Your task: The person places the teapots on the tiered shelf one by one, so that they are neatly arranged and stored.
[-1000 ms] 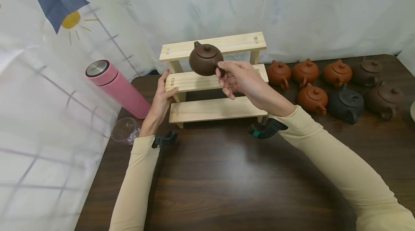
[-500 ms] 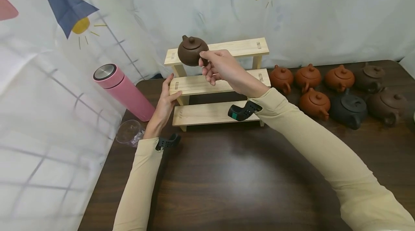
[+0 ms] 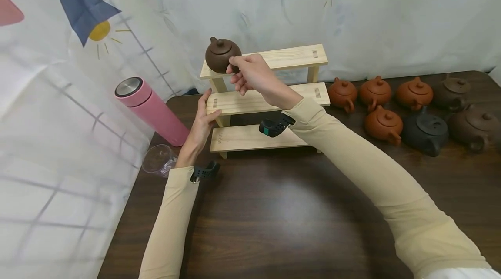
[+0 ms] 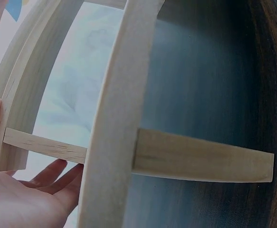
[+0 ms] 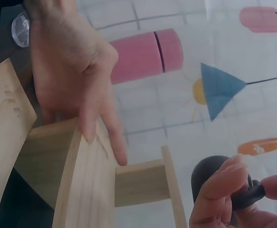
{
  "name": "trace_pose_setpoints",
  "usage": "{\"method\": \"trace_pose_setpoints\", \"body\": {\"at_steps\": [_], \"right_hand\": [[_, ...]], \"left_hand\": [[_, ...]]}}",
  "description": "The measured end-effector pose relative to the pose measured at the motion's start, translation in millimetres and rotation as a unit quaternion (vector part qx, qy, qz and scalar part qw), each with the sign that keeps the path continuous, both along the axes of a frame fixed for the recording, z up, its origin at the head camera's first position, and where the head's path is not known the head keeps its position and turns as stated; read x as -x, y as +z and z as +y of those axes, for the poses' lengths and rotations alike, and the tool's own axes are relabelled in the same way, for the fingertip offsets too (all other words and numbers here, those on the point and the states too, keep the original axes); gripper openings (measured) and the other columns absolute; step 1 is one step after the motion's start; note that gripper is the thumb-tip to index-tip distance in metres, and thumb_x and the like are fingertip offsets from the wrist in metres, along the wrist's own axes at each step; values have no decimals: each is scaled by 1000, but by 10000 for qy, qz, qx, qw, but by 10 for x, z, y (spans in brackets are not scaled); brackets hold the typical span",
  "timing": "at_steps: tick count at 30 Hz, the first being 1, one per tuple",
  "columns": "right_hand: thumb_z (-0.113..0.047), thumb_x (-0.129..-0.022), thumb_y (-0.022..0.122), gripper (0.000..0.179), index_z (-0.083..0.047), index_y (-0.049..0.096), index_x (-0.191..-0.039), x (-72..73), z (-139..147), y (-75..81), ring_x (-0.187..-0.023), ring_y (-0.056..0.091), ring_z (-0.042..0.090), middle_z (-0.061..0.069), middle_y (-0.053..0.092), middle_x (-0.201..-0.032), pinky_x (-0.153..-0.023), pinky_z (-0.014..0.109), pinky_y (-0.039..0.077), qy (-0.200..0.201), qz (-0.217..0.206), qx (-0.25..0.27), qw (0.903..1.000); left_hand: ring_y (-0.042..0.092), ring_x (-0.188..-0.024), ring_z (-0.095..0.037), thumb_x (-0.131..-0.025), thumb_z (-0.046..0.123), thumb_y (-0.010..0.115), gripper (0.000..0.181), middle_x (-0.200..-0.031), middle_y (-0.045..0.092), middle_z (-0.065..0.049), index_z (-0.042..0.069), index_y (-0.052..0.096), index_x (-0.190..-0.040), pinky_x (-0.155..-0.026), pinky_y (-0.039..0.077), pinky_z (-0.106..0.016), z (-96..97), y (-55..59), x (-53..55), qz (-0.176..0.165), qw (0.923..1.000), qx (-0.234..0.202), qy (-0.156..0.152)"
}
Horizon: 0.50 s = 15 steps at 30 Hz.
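Teapot (image 3: 219, 56), dark brown, overlaps the left end of the top board (image 3: 289, 58) in the head view; whether its base touches the wood I cannot tell. Its long axis runs from the spout at eleven o'clock to the handle between four and five, so it lies aslant to the board. The right hand (image 3: 252, 77), the nearer of the two, pinches that handle between thumb and fingers, with the pot's body at ten o'clock from the grip.

Down at about half past six from the pot, the left hand (image 3: 202, 122) grips the left end of the middle board (image 3: 231, 104), thumb at the front edge, fingers round the end.

Farther out, a pink flask (image 3: 162, 116) stands at eight and a clear cup (image 3: 158, 157) at seven. Between three and four, the closest terracotta teapot (image 3: 342, 92) sits on the dark table (image 3: 266, 227).
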State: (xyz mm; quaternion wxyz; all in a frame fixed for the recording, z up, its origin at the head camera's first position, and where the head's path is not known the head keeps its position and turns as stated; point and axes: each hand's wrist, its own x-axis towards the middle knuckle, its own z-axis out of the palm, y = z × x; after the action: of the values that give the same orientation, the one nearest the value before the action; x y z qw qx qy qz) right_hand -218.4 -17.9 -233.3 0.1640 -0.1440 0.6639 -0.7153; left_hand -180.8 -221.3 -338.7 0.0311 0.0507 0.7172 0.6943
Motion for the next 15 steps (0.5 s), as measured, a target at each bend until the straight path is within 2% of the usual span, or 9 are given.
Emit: {"method": "trace_pose_setpoints", "body": {"at_steps": [4, 8, 15], "right_hand": [[-25, -114, 43, 40, 10, 64, -110, 30, -35, -22, -55, 54, 14, 6, 59, -73, -54, 24, 47, -84, 1, 103, 9999], [-26, -114, 43, 40, 7, 65, -107, 66, -68, -35, -56, 54, 14, 5, 60, -71, -55, 25, 47, -115, 36, 207, 9997], [-26, -115, 43, 42, 8, 66, -110, 102, -117, -45, -56, 55, 14, 4, 61, -70, -55, 26, 47, -138, 93, 82, 9998]], "left_hand": [[32, -133, -19, -107, 3, 41, 74, -167, 12, -20, 6, -4, -166, -111, 28, -34, 4, -10, 12, 26, 10000, 19, 10], [33, -128, -17, -107, 2, 41, 74, -166, 14, -20, 7, -3, -167, -108, 29, -32, 12, -4, 12, 16, 10000, 63, 46], [33, -132, -20, -107, 3, 41, 74, -166, 14, -21, 7, -3, -166, -110, 29, -33, 16, 7, 2, 8, 10000, 82, 46]]}}
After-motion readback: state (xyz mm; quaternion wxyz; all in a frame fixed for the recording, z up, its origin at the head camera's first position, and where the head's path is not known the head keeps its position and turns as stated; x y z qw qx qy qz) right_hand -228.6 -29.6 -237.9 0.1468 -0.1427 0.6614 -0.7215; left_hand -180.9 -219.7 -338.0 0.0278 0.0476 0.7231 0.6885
